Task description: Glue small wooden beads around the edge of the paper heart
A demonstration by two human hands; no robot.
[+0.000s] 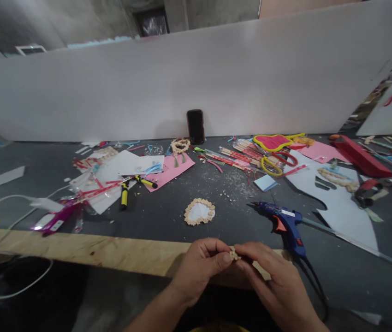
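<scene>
Between the fingertips of both hands is a small cluster of beige beads or flower-like pieces (234, 254), held above the front edge of the table. My left hand (204, 263) pinches it from the left with thumb and curled fingers. From the other side, my right hand (272, 272) grips it with its fingertips. Just beyond the hands lies a white paper shape edged with a ring of similar beige pieces (199, 212). A blue hot glue gun (284, 223) with a long clear glue stick rests to the right, its nozzle pointing left.
Yellow-handled pliers (124, 196), pink paper (173, 173) and a purple power strip (56, 219) lie on the left. A phone (196, 126) leans against the white partition (147, 87). Red packets of chopsticks (234, 157), white cut paper (348, 216) and a red box (364, 157) occupy the right.
</scene>
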